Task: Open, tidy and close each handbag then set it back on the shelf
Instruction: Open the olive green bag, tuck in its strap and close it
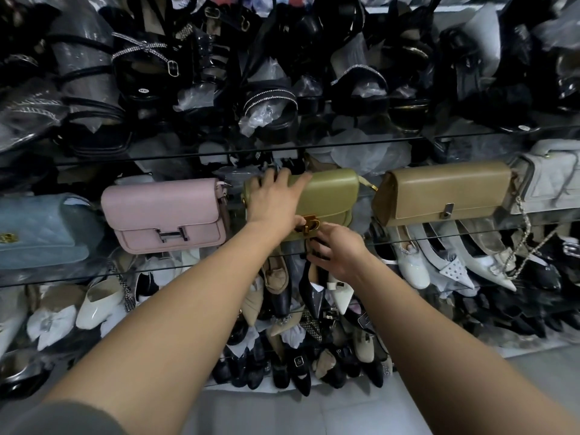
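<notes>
Olive-green leather flap handbag (331, 194) on glass shelf (455, 235). Left hand (273, 199) flat on flap, fingers straight. Right hand (335, 249) curled beneath gold clasp (309, 226); grip unclear.

I can read just one letter here. The silver clasp (172, 235) on the pink bag (166, 208) is shaped like a big H. I see a small white sticker (143, 89) on a black sandal (135, 70) up high, and a second sticker (523, 127) far to the right, but their print is too tiny to read. The gold badge (6, 238) on the blue bag (44, 224) is too blurry.
</notes>
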